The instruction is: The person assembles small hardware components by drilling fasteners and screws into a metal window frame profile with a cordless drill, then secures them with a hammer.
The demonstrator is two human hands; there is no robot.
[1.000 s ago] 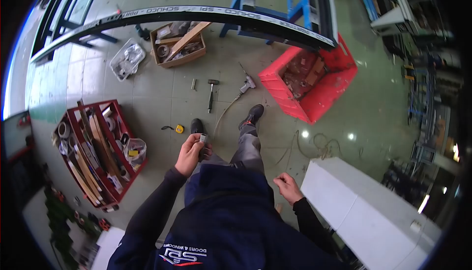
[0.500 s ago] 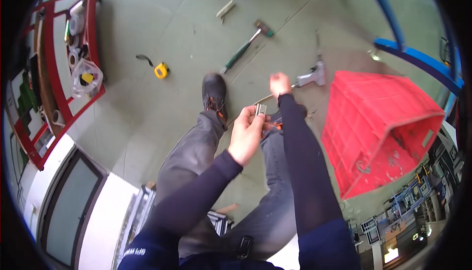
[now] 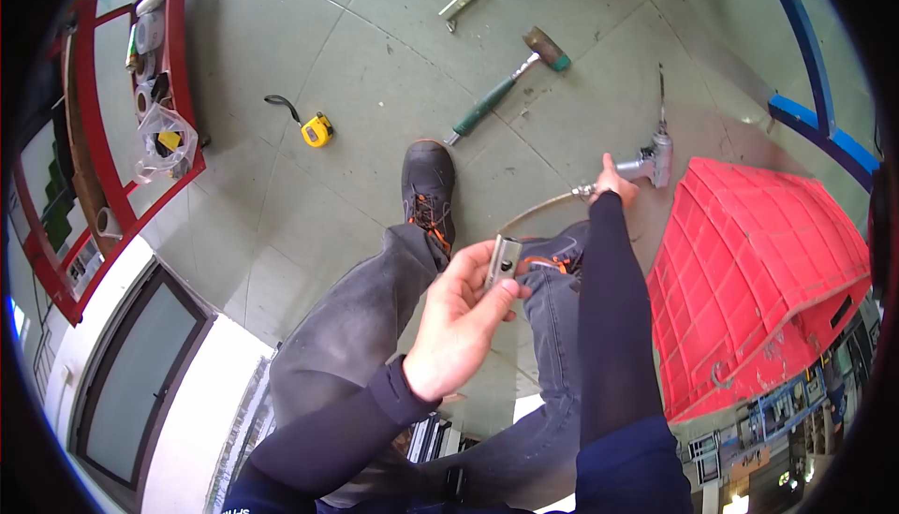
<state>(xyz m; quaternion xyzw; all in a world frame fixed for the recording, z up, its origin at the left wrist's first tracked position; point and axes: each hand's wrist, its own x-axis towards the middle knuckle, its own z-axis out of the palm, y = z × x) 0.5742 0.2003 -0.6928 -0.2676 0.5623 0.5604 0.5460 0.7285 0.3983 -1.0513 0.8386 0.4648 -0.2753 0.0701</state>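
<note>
My left hand (image 3: 464, 322) is closed around a small metal bracket (image 3: 504, 263) with a hole in it, held up over my right foot. My right hand (image 3: 613, 184) is stretched out to the air drill (image 3: 655, 160) lying on the floor. Its fingers are apart around the rear end of the drill's handle, close to the hose fitting; whether they press on it is not clear. A long thin bit points away from the drill. The air hose (image 3: 538, 207) runs from the handle back toward my shoes.
A green-handled mallet (image 3: 496, 97), a short metal strip (image 3: 462, 1) and a yellow tape measure (image 3: 317, 130) lie on the floor. To the right stands a red plastic crate (image 3: 758, 280), with a blue frame (image 3: 815, 130) behind. A red rack (image 3: 192, 93) is at left.
My right hand has moved forward and right to the air drill's handle. My left hand keeps the bracket, now turned so its hole shows. The view has shifted slightly.
</note>
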